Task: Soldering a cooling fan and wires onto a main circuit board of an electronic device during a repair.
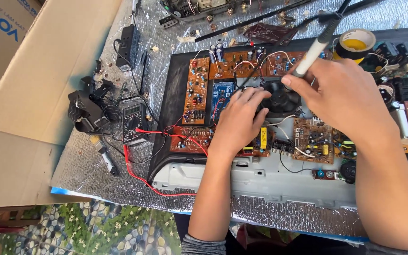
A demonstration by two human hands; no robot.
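A crinkled silver foil mat (95, 165) is covering the bench, with a brown cardboard box (38, 80) lying at nine o'clock and pebble-patterned flooring (95, 231) showing at seven o'clock. The right hand (343, 101) is gripping a grey-handled soldering iron (313, 49) while the left hand (239, 118) is resting with curled fingers, grasping nothing, on the brown circuit boards (197, 89).

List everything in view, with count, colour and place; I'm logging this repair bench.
circuit boards: several, brown, one blue, in the open black chassis
fan: one, black, centre, under both hands
multimeter: one, dark, left, red leads
tape roll: one, black and yellow, top right
cardboard box: one, brown, left
foil mat: one, silver, under everything
left hand: one, fingers resting on the fan
right hand: one, holding a grey and black pen-shaped tool
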